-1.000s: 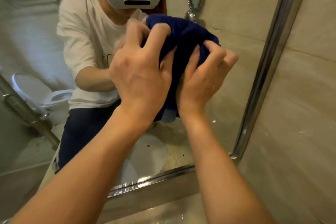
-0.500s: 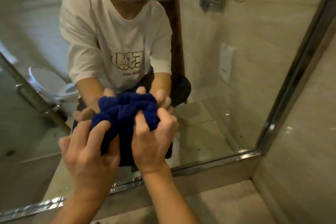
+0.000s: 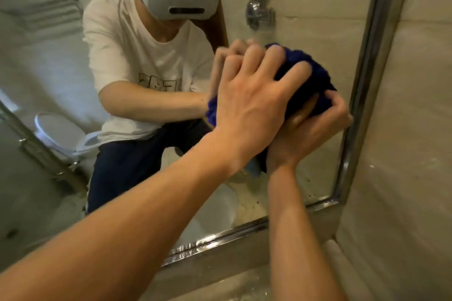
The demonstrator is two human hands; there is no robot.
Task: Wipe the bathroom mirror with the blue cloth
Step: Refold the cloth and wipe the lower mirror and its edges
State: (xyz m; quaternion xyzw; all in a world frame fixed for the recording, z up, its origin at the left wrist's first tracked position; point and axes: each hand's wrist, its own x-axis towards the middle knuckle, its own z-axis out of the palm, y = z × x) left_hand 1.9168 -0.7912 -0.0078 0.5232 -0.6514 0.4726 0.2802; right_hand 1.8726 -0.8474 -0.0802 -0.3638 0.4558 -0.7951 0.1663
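Bunching the blue cloth [image 3: 305, 80] against the mirror [image 3: 318, 19], I grip it with both hands: left hand [image 3: 252, 102] spread over the top, right hand [image 3: 310, 129] cupping from below. The wad sits beside the mirror's right frame [image 3: 367, 80]; unwiped glass lies leftward.

Both bare forearms reach forward and up, the left one crossing from the lower left, the right one rising more steeply just beside it. The left hand [image 3: 252, 98] lies on top, back toward the camera, its fingers [image 3: 254, 56] spread and curled down over a bunched blue cloth [image 3: 308, 80]. The right hand [image 3: 305, 134] sits below and slightly to the right of the left, palm up, with its fingers curled up around the underside of the cloth. The two hands touch at the wrist side.
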